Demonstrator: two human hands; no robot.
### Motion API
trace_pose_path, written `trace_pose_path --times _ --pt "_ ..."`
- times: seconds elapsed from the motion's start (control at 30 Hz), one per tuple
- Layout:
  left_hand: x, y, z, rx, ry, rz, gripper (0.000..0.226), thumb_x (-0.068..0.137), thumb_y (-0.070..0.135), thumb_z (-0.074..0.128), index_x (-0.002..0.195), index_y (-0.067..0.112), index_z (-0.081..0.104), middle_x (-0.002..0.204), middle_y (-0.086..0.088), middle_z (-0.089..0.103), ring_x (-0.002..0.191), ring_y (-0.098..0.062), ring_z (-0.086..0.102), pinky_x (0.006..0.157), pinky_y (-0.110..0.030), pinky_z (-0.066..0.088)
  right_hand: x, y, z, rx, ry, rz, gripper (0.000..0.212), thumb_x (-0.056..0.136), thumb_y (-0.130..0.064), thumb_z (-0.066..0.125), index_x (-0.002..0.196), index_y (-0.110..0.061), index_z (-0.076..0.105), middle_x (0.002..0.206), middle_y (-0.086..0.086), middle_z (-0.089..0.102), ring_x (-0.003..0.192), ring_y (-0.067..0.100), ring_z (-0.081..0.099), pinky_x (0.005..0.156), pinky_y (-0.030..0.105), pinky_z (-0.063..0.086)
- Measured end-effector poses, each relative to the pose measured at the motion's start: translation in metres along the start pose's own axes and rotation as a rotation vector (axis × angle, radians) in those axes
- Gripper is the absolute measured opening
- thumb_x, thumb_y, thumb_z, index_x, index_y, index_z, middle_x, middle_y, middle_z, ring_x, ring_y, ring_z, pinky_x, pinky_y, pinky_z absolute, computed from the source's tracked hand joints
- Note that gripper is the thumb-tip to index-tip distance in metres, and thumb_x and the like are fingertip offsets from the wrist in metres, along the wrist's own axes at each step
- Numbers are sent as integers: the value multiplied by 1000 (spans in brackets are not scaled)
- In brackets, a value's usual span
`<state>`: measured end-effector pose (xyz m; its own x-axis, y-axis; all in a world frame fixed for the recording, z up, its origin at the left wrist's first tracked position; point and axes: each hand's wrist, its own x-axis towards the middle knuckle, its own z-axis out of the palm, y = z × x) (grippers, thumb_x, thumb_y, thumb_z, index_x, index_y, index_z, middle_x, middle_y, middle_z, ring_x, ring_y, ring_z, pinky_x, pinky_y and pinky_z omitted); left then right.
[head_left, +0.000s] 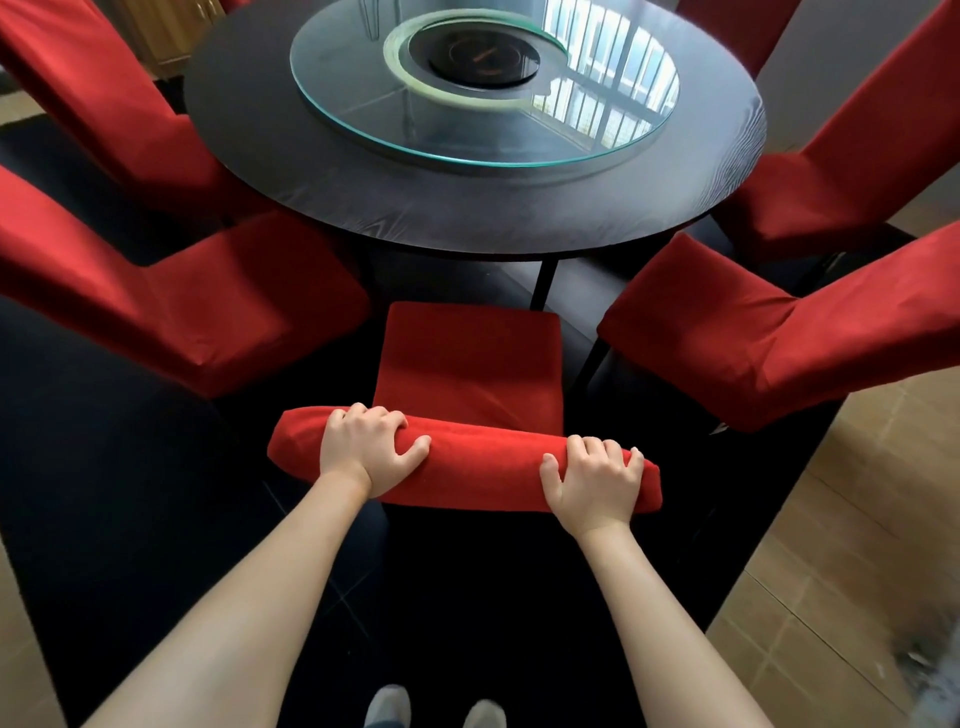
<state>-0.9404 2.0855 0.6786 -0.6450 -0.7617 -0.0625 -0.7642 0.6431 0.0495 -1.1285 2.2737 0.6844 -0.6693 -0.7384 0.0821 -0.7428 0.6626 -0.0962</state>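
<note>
Soft daylight, window glare on the glass turntable (483, 88) (wide-angle bending at edges), dim floor

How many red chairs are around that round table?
6. The centre chair, its back gripped by the left hand and right hand; near left chair; far left chair; near right chair; far right chair; back chair beyond the table. More may be hidden.

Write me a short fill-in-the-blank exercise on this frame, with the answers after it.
1. On the red fabric-covered chair, the left hand and the right hand both grip the top of the ____.
2. The dark table ahead of the chair is ____ in shape.
3. The circular turntable lying on that table is made of clear ____.
Missing words: backrest; round; glass.
</note>
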Motion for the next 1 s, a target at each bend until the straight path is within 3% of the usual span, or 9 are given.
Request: trace_pose_path --times 0.17,0.27,0.37,0.7,1.0 --pt "0 1 0 23 -13 0 82 72 71 6 105 28 67 102 7 68 96 -19 57 83 -36 37 -4 -3 6 34 -14 88 61 83 -51 31 94 -6 70 94 13 69 100 39 60 99 61 33" --pt "1 -1 0 44 -52 4 80 75 71 7 110 29 65 107 7 67 100 -19 56 86 -36 37 -2 0 8 14 -135 114 56 91 -54 33 117 -14 62 121 6 63 124 33 46 109 58 16" --pt "3 -1 0 73 -117 24 68 84 69 18 116 29 63 113 5 65 106 -20 54 90 -37 37 -2 4 5 19 -198 102 59 94 -58 28 131 -19 52 138 2 52 136 28 34 113 56 8" --pt "16 6 -21 43 -171 120 56 88 68 35 124 30 58 124 0 61 117 -22 52 97 -41 34 -41 29 -30 27 -90 223 68 92 -57 46 144 -14 38 148 7 42 141 27 29 114 54 18" --pt "36 103 -43 0 -148 237 55 88 68 39 126 32 58 128 1 60 120 -22 52 95 -40 35 -60 118 -65 42 -26 399 67 92 -55 46 145 -16 36 147 3 43 140 25 30 115 51 17"
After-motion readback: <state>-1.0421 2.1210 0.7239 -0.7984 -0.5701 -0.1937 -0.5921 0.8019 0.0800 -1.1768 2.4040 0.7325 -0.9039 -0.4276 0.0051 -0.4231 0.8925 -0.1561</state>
